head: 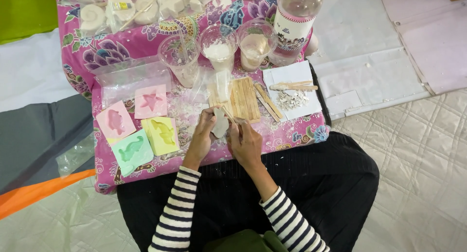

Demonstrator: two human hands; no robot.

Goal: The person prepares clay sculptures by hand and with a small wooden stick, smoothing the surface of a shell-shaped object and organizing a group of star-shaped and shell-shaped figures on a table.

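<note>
My left hand (203,135) grips a small white plaster cast (221,125) over the near edge of the pink floral cloth (121,48). My right hand (245,142) holds a thin wooden stick (228,114) whose tip touches the cast. Just beyond the hands lies a row of flat wooden sticks (242,99). Four soft moulds sit to the left: two pink ones (115,121) (151,101), a yellow one (161,134) and a green one (131,151).
Three clear plastic cups (219,45) with white powder or paste stand behind the sticks, beside a clear bottle (296,14). A white paper (292,91) carries crumbs and sticks. White casts (121,9) lie at the cloth's far edge. Clear plastic bags (126,79) lie near the moulds.
</note>
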